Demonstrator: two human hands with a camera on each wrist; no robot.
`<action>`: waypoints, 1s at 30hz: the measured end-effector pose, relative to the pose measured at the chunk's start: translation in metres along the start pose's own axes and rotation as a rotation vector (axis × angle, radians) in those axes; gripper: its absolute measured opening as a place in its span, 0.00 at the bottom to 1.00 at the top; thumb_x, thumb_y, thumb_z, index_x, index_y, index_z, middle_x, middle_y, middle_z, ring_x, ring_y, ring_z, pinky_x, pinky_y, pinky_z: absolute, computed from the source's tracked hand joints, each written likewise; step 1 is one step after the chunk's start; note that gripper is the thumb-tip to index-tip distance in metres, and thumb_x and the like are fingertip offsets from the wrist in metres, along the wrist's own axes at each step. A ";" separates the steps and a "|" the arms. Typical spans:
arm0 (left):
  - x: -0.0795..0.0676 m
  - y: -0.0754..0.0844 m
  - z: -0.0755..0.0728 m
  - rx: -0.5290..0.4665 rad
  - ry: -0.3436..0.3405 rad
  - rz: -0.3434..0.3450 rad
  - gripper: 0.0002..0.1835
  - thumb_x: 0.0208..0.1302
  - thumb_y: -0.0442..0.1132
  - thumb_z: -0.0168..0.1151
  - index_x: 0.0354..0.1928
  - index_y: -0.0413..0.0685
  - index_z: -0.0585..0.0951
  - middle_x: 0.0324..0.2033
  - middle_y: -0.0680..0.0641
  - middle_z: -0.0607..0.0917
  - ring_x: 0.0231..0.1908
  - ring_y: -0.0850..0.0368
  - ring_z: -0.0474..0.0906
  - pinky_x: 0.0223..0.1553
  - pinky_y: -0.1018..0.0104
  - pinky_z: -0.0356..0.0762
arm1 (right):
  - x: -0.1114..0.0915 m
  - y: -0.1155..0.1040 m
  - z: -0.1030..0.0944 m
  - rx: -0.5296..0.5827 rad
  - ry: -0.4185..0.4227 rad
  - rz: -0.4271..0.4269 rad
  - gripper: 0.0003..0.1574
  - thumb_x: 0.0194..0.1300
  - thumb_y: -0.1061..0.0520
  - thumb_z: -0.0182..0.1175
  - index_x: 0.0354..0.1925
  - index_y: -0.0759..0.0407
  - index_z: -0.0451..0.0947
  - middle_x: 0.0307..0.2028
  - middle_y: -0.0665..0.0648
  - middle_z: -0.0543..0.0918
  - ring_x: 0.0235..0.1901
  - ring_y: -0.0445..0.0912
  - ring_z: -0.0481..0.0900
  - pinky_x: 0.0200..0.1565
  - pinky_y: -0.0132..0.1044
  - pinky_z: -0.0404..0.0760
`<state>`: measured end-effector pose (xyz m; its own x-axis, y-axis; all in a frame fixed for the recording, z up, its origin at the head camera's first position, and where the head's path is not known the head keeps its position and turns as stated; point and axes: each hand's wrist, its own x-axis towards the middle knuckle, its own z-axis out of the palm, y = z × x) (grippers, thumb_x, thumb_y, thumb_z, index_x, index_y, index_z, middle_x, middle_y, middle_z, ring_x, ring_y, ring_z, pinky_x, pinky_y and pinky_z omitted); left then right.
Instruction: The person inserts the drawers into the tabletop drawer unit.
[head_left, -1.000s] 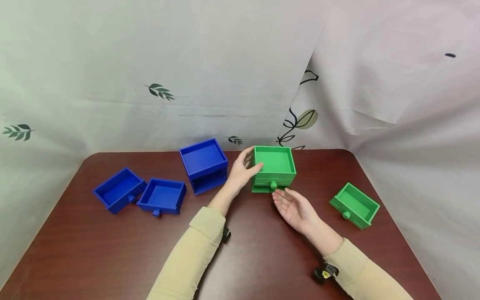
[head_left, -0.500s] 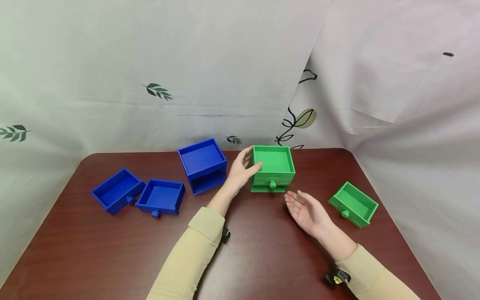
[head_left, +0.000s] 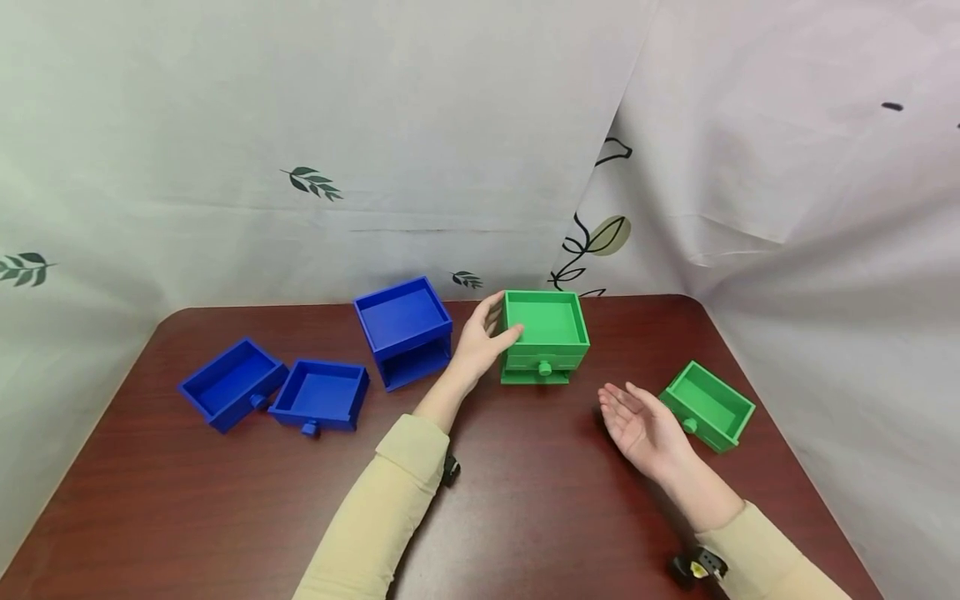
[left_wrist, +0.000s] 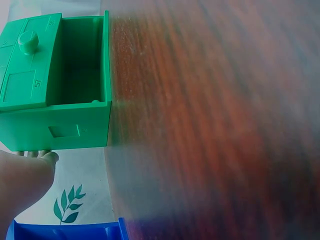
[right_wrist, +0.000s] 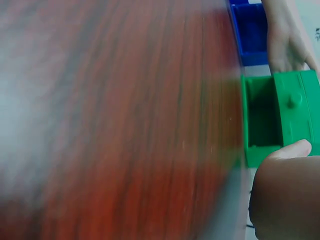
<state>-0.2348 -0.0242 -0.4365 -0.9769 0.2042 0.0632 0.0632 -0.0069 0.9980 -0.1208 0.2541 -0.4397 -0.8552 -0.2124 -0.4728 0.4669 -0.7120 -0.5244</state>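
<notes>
In the head view a small green drawer cabinet [head_left: 546, 321] stands at the back, with a tray-like top. One knobbed drawer [left_wrist: 37, 60] fills its upper slot; the lower slot [right_wrist: 265, 120] is open and hollow. My left hand [head_left: 478, 342] holds the cabinet's left side, thumb over the top rim and fingers along the wall. Palm turned up and fingers extended, my right hand [head_left: 647, 433] hovers over the table and holds nothing. Just beyond it lies a loose green drawer [head_left: 708, 404] with a round knob, its left corner close to that hand.
A blue cabinet [head_left: 403, 321] with an open lower space stands left of the green one. Two loose blue drawers, one tilted outward [head_left: 236, 383] and one nearer [head_left: 322, 396], lie on the brown table [head_left: 517, 508]. A pale curtain [head_left: 412, 150] hangs behind.
My right hand has moved from the front of the green cabinet rightward to the loose green drawer. My left hand has stayed on the cabinet.
</notes>
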 end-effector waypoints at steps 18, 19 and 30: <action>0.002 -0.001 -0.001 0.006 0.003 -0.006 0.41 0.72 0.37 0.67 0.83 0.45 0.60 0.81 0.40 0.64 0.82 0.42 0.59 0.85 0.51 0.57 | -0.016 -0.014 -0.035 0.138 -0.086 -0.014 0.24 0.86 0.50 0.44 0.51 0.66 0.82 0.49 0.59 0.88 0.48 0.46 0.88 0.56 0.32 0.88; 0.002 -0.001 -0.001 0.006 0.006 -0.008 0.41 0.72 0.37 0.68 0.83 0.46 0.61 0.81 0.40 0.64 0.82 0.42 0.59 0.85 0.51 0.57 | -0.017 -0.014 -0.035 0.139 -0.079 -0.014 0.24 0.86 0.50 0.45 0.51 0.66 0.82 0.49 0.59 0.87 0.49 0.46 0.88 0.56 0.32 0.88; 0.002 -0.001 -0.001 0.009 0.004 -0.010 0.41 0.72 0.37 0.68 0.83 0.47 0.61 0.81 0.40 0.64 0.82 0.43 0.59 0.85 0.51 0.57 | -0.024 -0.016 -0.043 0.199 -0.024 0.006 0.26 0.85 0.48 0.47 0.51 0.66 0.82 0.52 0.59 0.87 0.52 0.46 0.88 0.62 0.31 0.85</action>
<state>-0.2367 -0.0252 -0.4375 -0.9782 0.2004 0.0537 0.0555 0.0035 0.9985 -0.0981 0.2997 -0.4504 -0.8588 -0.2308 -0.4574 0.4199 -0.8286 -0.3703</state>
